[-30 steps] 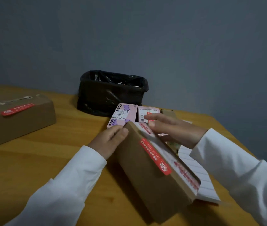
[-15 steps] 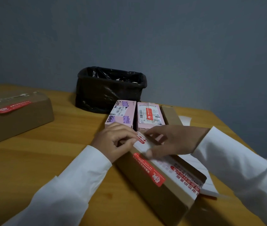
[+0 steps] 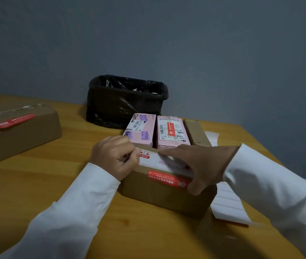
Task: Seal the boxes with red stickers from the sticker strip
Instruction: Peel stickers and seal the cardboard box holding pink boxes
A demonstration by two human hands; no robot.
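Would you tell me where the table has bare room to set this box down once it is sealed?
Bare wood lies between the left cardboard box and the left hand, and along the near edge. Around the held box, pink boxes, bin and sticker sheet crowd together.

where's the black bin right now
In the head view, the black-lined bin stands at the table's far edge against the wall, just behind the two pink boxes.
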